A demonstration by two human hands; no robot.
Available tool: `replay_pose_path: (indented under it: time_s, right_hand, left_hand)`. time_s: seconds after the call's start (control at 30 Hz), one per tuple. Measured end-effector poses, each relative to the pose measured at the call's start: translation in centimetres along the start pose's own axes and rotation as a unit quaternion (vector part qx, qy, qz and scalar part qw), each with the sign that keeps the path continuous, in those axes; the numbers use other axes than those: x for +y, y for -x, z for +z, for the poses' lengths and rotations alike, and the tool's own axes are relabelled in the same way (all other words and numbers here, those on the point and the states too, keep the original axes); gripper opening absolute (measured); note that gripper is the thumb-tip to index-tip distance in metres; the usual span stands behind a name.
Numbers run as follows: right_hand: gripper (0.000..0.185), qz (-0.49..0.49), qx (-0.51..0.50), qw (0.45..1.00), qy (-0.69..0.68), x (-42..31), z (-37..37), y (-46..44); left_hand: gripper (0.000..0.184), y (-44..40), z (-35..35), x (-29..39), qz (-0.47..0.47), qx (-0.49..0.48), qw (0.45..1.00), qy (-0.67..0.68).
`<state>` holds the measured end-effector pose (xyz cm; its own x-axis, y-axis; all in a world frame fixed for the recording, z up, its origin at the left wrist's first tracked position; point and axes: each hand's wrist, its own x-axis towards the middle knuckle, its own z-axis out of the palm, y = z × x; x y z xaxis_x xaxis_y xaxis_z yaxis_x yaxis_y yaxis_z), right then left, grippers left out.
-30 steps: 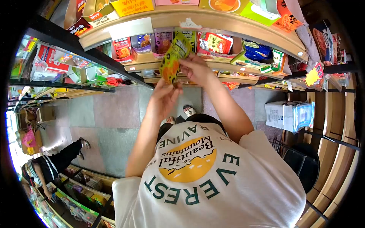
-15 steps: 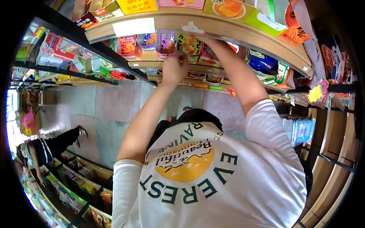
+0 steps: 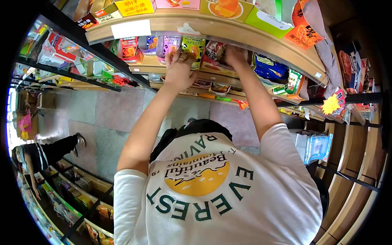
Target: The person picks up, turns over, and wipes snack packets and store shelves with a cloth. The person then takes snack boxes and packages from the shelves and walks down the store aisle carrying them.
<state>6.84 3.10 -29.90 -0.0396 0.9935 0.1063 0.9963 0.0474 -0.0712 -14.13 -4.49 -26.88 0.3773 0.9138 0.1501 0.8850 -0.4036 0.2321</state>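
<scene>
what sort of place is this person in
Probably a snack shop or small grocery: a yellow-green printed packet and shiny blue plastic packets are displayed on pale wooden shelves, and a yellow starburst-shaped sign, perhaps a price tag, is at the right.

The white shirt [image 3: 245, 204] reads "EVEREST" and "Beautiful Mountains".

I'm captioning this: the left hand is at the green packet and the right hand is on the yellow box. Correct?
Not quite: the right hand isn't on the yellow box; the head view shows it beside a red packet, one shelf lower. The left hand is at the green packet, as you say.
</scene>
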Motion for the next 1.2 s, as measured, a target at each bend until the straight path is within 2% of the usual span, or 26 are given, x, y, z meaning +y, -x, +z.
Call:
replay_pose_path:
  time_s: [0.03,0.13,0.17,0.27,0.33,0.37,0.4,0.43,0.47,0.5,0.53,0.57,0.6,0.67,0.7,0.73,0.77,0.8,0.87,0.93,0.97,1.03,1.07,1.1,1.13,1.2]
  right_hand:
    - [0.057,0.000,0.002,1.000,0.000,0.2,-0.1,0.0]
    - [0.050,-0.052,0.085,0.994,0.031,1.6,-0.7,-0.1]
    - [0.050,-0.054,0.082,0.995,0.034,2.0,-1.3,0.2]
    - [0.043,-0.080,0.093,0.992,-0.041,1.9,-5.7,0.7]
    - [0.035,-0.006,0.044,0.989,-0.139,1.5,-8.6,2.5]
    - [0.028,-0.068,0.164,0.971,-0.157,2.0,-8.7,3.7]
    - [0.028,-0.073,0.161,0.972,-0.157,2.6,-8.3,4.6]
    - [0.026,0.030,0.071,0.869,-0.488,3.2,-7.3,5.4]
    - [0.025,0.131,-0.032,0.647,-0.750,3.5,-6.3,6.3]
    - [0.026,0.096,-0.177,0.511,-0.836,3.4,-5.8,7.8]
    - [0.028,0.059,-0.313,0.350,-0.881,3.4,-4.9,8.9]
    - [0.032,-0.015,-0.394,0.214,-0.894,2.4,-2.1,9.7]
    - [0.037,-0.088,-0.461,0.070,-0.880,0.6,0.2,10.6]
    - [0.044,-0.092,-0.532,-0.010,-0.842,-2.9,0.6,12.7]
    - [0.040,-0.064,-0.552,0.000,-0.831,-3.8,0.3,13.7]
    - [0.037,-0.037,-0.573,0.010,-0.819,-4.8,0.1,14.5]
    - [0.039,-0.099,-0.584,-0.073,-0.802,-6.3,0.5,14.9]
    - [0.042,-0.048,-0.606,-0.072,-0.791,-6.6,0.4,15.4]
    - [0.047,-0.024,-0.629,-0.074,-0.774,-7.6,-0.3,15.8]
    - [0.053,-0.029,-0.647,-0.040,-0.761,-8.6,1.3,16.3]
    - [0.055,-0.001,-0.616,0.035,-0.787,-8.4,0.8,16.5]
    - [0.060,0.054,-0.554,0.204,-0.806,-8.0,-0.1,16.9]
    - [0.059,0.048,-0.516,0.226,-0.825,-8.1,0.2,17.3]
    - [0.053,0.059,-0.488,0.213,-0.844,-8.2,0.7,17.1]
    - [0.049,0.138,-0.422,0.123,-0.888,-8.0,0.9,17.3]
    - [0.045,0.167,-0.336,0.202,-0.905,-8.3,-1.8,17.6]
  left_hand:
    - [0.037,0.6,0.0,-0.1,-0.001,0.049,0.999,0.021]
    - [0.033,1.7,-0.9,-0.2,-0.018,0.066,0.997,0.032]
    - [0.029,2.2,-0.9,-0.2,-0.036,0.083,0.995,0.043]
    - [0.027,4.1,-1.4,-0.2,-0.036,0.114,0.987,0.109]
    - [0.024,5.5,-1.3,0.4,-0.028,0.147,0.982,0.112]
    - [0.023,6.1,-0.9,0.7,-0.037,0.143,0.976,0.162]
    - [0.022,6.6,-0.4,1.1,-0.046,0.141,0.966,0.213]
    - [0.020,7.0,0.2,1.5,-0.052,0.144,0.961,0.232]
    - [0.020,7.3,0.3,2.5,-0.058,0.146,0.960,0.230]
    - [0.019,7.5,0.3,3.6,-0.124,0.098,0.921,0.357]
    - [0.019,7.6,0.6,4.5,-0.187,0.047,0.858,0.476]
    - [0.021,7.8,1.7,4.7,-0.199,0.042,0.800,0.564]
    - [0.021,8.0,1.7,5.1,-0.206,0.042,0.800,0.562]
    - [0.021,8.0,0.9,6.1,-0.195,0.085,0.714,0.667]
    - [0.019,8.2,-0.2,6.5,-0.202,0.073,0.678,0.703]
    - [0.019,8.6,-0.6,6.6,-0.210,0.078,0.678,0.700]
    - [0.018,9.1,-1.0,6.5,-0.235,0.059,0.658,0.712]
    - [0.016,9.5,-1.2,6.4,-0.260,0.040,0.637,0.724]
    - [0.016,10.3,-1.4,6.1,-0.256,0.061,0.638,0.723]
    - [0.015,10.9,-1.9,6.0,-0.304,0.095,0.649,0.691]
    - [0.016,11.2,-3.5,6.1,-0.361,0.044,0.614,0.701]
    - [0.016,12.0,-2.9,5.2,-0.338,0.058,0.600,0.723]
    - [0.017,12.4,-2.5,4.7,-0.314,0.068,0.589,0.742]
    - [0.017,12.5,-2.2,4.5,-0.305,0.098,0.597,0.735]
    - [0.017,12.7,-2.1,4.3,-0.306,0.100,0.596,0.736]
    - [0.017,13.2,-2.1,3.9,-0.275,0.159,0.621,0.717]
